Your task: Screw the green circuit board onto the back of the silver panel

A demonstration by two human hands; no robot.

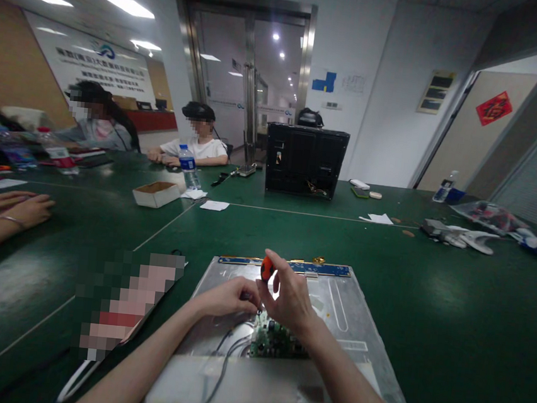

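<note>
Right hand (290,298) closed around a screwdriver (266,269) with an orange and black handle, held upright, tip hidden behind the fingers, above a green circuit board (274,341). Left hand (231,296) curled just beside it, fingertips down at the shaft or the board; whether gripping anything, cannot tell. Circuit board mounted on the metal back of a flat monitor panel (356,324), lying face down on the green desk (452,308). Grey cables (225,356) running from the board toward the near edge. Farther off: a cardboard box (156,194), a water bottle (189,167), a black monitor housing (305,160) standing upright. Another person's hands (11,210) resting at the left edge.
</note>
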